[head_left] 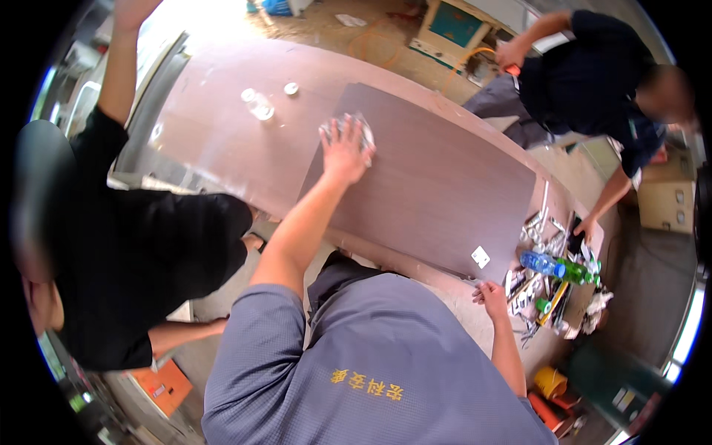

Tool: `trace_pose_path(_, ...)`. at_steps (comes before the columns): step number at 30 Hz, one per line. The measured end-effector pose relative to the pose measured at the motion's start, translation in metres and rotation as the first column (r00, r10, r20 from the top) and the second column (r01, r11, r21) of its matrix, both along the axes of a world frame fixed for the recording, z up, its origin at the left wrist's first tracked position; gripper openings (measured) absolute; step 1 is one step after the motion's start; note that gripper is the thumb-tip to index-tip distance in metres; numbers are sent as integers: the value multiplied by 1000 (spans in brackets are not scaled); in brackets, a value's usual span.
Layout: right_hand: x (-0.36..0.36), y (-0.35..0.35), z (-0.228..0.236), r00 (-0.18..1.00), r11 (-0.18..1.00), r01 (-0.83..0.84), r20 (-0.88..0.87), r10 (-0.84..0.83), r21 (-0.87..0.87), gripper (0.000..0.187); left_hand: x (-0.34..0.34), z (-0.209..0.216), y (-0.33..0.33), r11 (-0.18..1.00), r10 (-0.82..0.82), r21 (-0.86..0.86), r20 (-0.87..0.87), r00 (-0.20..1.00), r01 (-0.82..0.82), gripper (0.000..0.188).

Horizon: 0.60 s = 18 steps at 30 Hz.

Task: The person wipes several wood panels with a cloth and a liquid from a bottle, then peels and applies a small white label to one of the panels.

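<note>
A flat grey-brown panel lies on the long pinkish table. My left hand reaches across it with fingers spread, pressing a crumpled whitish rag against the panel near its far left corner. By the panel's near right edge is my right hand, its fingers curled together. Whatever they may pinch is too small to make out. Just beyond that hand, a small white card with dark spots rests on the panel.
A clear bottle and a small white round item stand toward the far left. Plastic bottles and loose tools crowd the right end. One person in black is at left; another at right reaches into the clutter.
</note>
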State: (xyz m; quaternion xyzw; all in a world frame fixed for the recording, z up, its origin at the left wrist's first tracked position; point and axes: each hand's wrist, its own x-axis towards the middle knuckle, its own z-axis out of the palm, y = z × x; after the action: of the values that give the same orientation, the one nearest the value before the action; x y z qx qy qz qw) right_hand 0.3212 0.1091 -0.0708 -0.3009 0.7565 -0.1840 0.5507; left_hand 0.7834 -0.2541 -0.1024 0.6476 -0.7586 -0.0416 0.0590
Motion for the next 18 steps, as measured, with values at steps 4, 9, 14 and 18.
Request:
trace_pose_path(4, 36, 75, 1, 980, 975, 194, -69, -187, 108, 30, -93, 7, 10, 975, -218, -18, -269, 938, 222, 90)
trace_pose_path(9, 82, 170, -8, 978, 930, 113, -203, -42, 350, 31, -152, 18, 74, 644, -713, 131, -254, 654, 753, 84)
trace_pose_path(14, 152, 197, 46, 960, 891, 234, -240, -147, 390, 30, -80, 11, -128, 981, -184, 23, -178, 967, 192, 79)
trace_pose_path(18, 170, 201, 57, 970, 874, 191, -221, -99, 447, 30, -128, -8, -86, 951, -306, -39, -262, 915, 306, 88)
